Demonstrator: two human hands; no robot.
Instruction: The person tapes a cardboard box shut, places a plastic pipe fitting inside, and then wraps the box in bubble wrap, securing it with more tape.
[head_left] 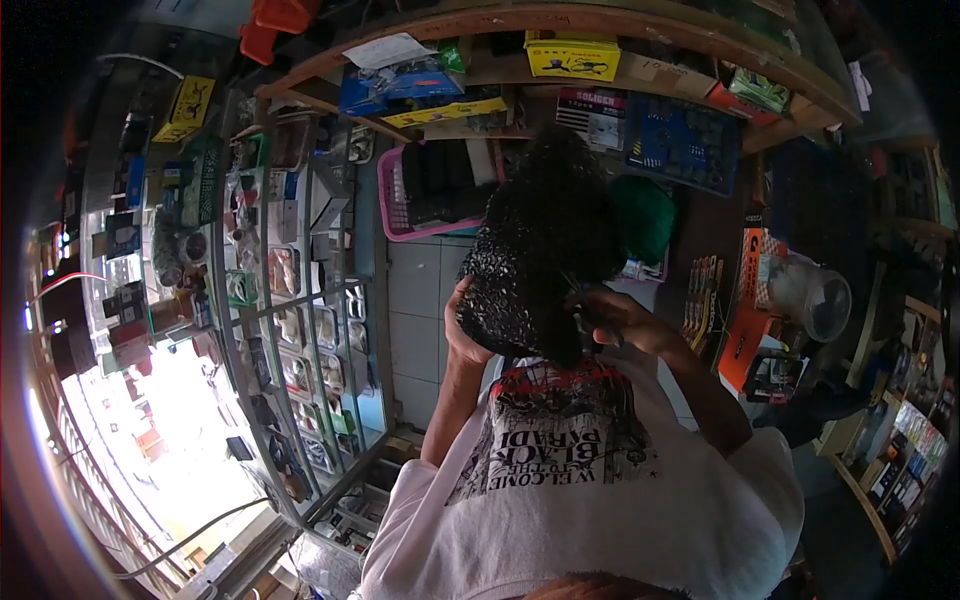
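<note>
A bulky black, curly, wig-like piece point(545, 230) is in front of my chest, its left side speckled with light glints. My left hand point(468, 335) wraps round its lower left side, thumb up along the edge and the other fingers hidden behind it. At its lower right, my right hand point(628, 322) is closed on dark scissors point(608, 335), whose thin blades point into the black curls. The piece's dark mass hides part of the blades.
A pink basket point(400, 215) with dark items stands beyond, left of a green bag point(643, 220) and below a blue tray point(683, 145). A wooden shelf point(480, 22) crosses above. Glass display cases point(300, 300) line the left; an orange box point(745, 345) and clear jar point(825, 303) are right.
</note>
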